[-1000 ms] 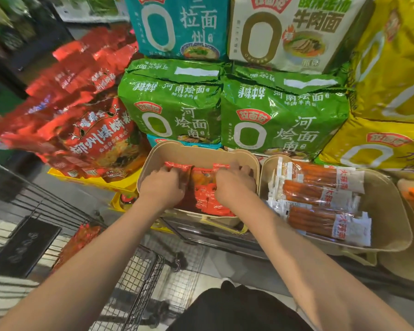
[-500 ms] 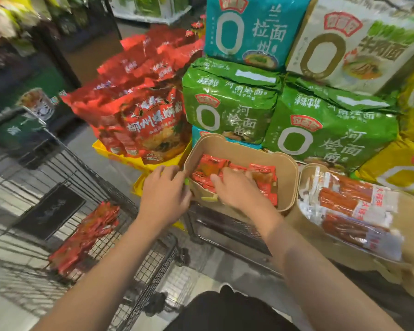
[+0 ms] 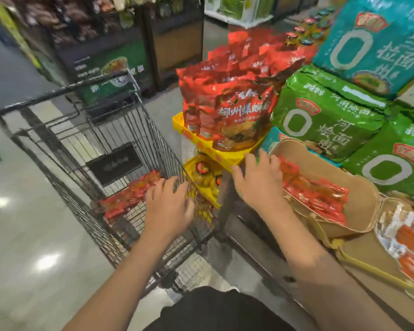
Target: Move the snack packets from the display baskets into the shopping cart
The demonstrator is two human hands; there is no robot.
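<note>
Several red snack packets (image 3: 316, 197) lie just beside the right hand's (image 3: 258, 182) fingers (image 3: 271, 161).

Two bare forearms without sleeves, bare hands without rings, black garment (image 3: 215, 309) at the waist

A pale polished floor (image 3: 22, 223) fills the left of the frame, with bright ceiling-light glare spots on it at lower left. Dark display stands (image 3: 105, 44) line the upper left. Green noodle multipacks (image 3: 320, 115) and a teal one (image 3: 373, 44) stack at upper right, beside red bags (image 3: 227, 103).
</note>
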